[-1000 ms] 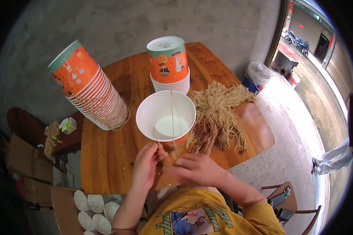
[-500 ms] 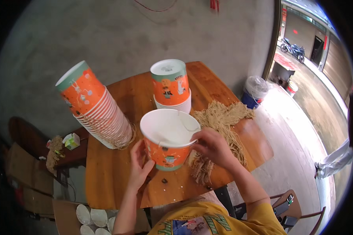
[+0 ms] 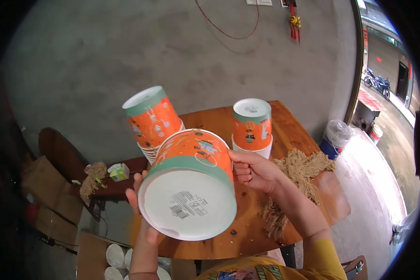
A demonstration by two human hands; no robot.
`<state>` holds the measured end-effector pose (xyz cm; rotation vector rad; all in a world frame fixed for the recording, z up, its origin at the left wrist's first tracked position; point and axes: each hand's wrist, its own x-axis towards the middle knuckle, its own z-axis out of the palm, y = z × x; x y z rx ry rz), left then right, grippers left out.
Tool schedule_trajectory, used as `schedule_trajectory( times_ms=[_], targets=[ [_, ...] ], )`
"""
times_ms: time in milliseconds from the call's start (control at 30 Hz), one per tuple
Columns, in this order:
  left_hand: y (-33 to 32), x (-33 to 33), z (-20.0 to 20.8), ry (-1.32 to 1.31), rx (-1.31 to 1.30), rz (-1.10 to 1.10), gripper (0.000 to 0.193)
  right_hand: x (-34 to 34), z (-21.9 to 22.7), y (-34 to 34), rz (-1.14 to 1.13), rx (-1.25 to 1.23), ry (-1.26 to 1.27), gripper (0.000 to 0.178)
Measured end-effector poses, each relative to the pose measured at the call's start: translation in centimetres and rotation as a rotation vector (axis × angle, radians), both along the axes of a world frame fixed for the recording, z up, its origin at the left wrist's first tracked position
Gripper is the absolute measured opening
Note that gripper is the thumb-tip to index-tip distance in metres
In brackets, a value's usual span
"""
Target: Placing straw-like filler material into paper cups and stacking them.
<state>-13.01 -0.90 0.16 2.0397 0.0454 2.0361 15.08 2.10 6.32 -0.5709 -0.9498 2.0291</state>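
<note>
Moved in the last half second: orange bucket (image 3: 189, 198), now lifted and tipped so its base faces the wearer, where it stood mouth-up before.

Nearest: the same bucket, white base, green band, held above the tabletop (image 3: 249, 221), mouth turned away. Right hand (image 3: 257, 171): curled, pinching the bucket's right side near the rim. Left hand (image 3: 134, 199): spread along the left side, partly hidden; how firmly it grips, I cannot tell. Hands apart, one bucket between them. Risk: a slip on the left, if those fingers only steady the smooth wall; the weight would then hang from the right pinch, which may crease the rim or let the bucket swing. (Any handle cord is hidden by the tilt.)

Beside the right forearm: bundle of tan twine (image 3: 303, 170), loose strands. Risk: a sleeve or elbow snagging and tangling them.

Beyond: left stack of upturned buckets (image 3: 154, 121), leaning, partly behind the held one; contact cannot be judged. Risk: a push forward knocking it over. Right stack (image 3: 252, 128), shorter, more upright, lesser risk.

Farthest: lined blue pail (image 3: 333, 140) on the floor; motorcycle (image 3: 377, 84) outside.
</note>
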Motion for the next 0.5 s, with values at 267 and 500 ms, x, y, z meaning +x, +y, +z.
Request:
schedule_trajectory(
  times_ms=[267,500],
  targets=[
    [4.5,-1.7,16.4,0.25,0.423,0.562,0.111,-2.9,6.0,4.7,-0.088,0.319,0.314,0.029],
    [12.2,-5.3,19.3,0.122,-0.128,0.447,0.118,-9.0,8.4,10.3,-0.364,0.88,-0.001,0.031]
  ],
)
